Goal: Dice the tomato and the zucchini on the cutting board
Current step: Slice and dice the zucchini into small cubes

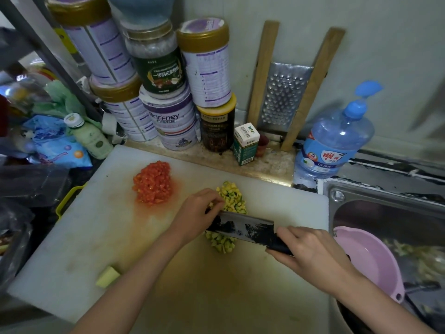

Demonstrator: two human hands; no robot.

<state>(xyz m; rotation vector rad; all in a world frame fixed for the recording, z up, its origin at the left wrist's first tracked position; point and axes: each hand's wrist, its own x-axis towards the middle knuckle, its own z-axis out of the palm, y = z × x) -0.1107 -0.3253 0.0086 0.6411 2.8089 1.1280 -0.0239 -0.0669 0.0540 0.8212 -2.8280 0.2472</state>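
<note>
Zucchini bits (232, 197) get chopped, right hand (313, 254) gripping the knife (240, 225), left fingers (215, 201) curled on them; near chunk (108, 277) probably next.

White cutting board (96, 237) fills centre. Diced tomato (153, 183) heaped far-left on board, wet red stain round it. Diced zucchini (232, 197) heaped centre-far, more dice on near side of the blade. Cleaver (240, 226) lies across zucchini pile, tilted. R hand (313, 256) grips handle. L hand (195, 213) at blade's left end, fingers curled down among dice; whether pinching anything, can't tell. Pale zucchini end piece (107, 276) near-left on board, well apart. Pink bowl (370, 259) in sink (385, 196), right. Grater (284, 97) and stacked tins (168, 116) vs far wall.
</note>
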